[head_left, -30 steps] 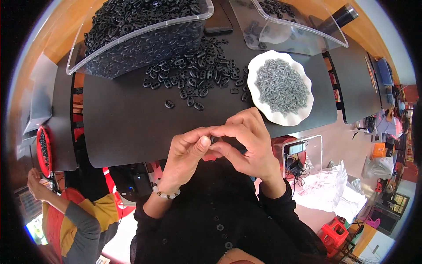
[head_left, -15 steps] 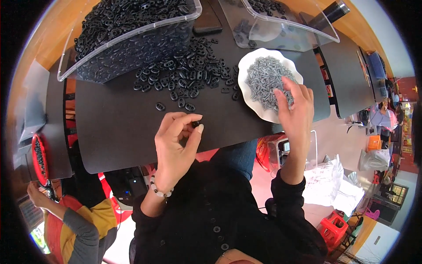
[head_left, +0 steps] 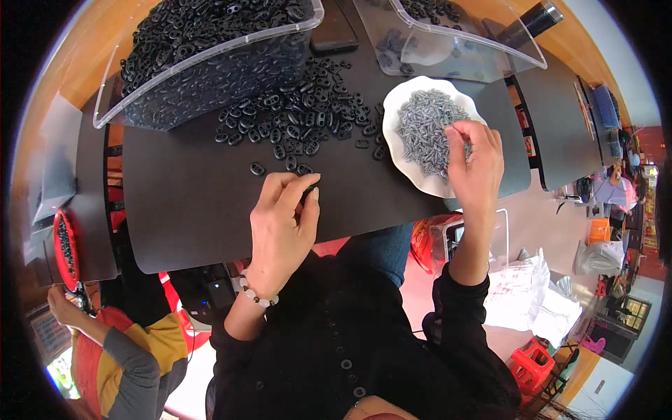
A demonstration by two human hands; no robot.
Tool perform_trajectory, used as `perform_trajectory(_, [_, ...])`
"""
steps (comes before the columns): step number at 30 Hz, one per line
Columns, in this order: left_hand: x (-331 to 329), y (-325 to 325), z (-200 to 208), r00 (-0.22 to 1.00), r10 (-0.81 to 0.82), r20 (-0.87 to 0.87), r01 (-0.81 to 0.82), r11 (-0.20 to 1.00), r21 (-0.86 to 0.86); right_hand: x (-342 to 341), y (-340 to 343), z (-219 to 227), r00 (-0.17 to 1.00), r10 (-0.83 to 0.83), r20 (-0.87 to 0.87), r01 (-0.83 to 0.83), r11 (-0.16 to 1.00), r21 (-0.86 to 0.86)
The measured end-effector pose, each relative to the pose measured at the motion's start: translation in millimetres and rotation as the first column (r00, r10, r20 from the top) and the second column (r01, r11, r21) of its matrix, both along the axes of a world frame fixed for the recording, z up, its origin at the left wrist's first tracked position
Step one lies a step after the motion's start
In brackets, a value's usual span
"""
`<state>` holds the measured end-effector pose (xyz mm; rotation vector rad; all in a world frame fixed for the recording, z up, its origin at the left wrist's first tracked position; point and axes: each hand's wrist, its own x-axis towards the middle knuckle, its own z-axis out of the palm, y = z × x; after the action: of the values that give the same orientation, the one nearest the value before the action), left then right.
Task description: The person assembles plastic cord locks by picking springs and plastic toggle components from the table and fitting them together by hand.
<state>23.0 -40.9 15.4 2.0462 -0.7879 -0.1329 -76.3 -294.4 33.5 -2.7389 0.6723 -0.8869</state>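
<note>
My left hand (head_left: 280, 220) is closed in a pinch above the near part of the dark table, with a small black plastic piece mostly hidden between thumb and fingertips. Just beyond it lies a loose heap of black two-holed plastic cord-lock pieces (head_left: 294, 115), a few of them apart from the rest. Over the right rim of a white scalloped bowl (head_left: 395, 150), my right hand (head_left: 477, 164) pinches thumb and forefinger together; whatever is between them is too small to make out. Many small grey metal pieces, spring-like in shape, (head_left: 423, 126) fill the bowl.
A clear bin (head_left: 210, 63) heaped with black pieces stands at the back left. Another clear bin (head_left: 448, 66) and a dark cylinder (head_left: 535, 21) are at the back right. At the far left, a person (head_left: 133, 357) sits near a red tray (head_left: 66, 252).
My right thumb and forefinger have come together over the bowl. My left fingers have turned and closed further, so the black piece shows less.
</note>
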Motion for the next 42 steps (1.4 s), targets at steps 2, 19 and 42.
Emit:
perform_trajectory(2, [-1, -2, 0, 0.999, 0.028, 0.021, -0.027, 0.999, -0.033, -1, 3, 4, 0.998, -0.002, 0.064, -0.005, 0.995, 0.101])
perform_trajectory(19, [-13, -54, 22, 0.997, -0.074, 0.008, 0.072, 0.931, -0.359, -3, 26, 14, 0.940, 0.038, 0.339, -0.297, 0.584, 0.756])
perform_trajectory(42, [-20, 12, -3, 0.998, -0.014, 0.054, 0.033, 0.923, -0.383, 15, 111, 19, 0.868, 0.487, 0.095, -0.344, 0.453, 0.822])
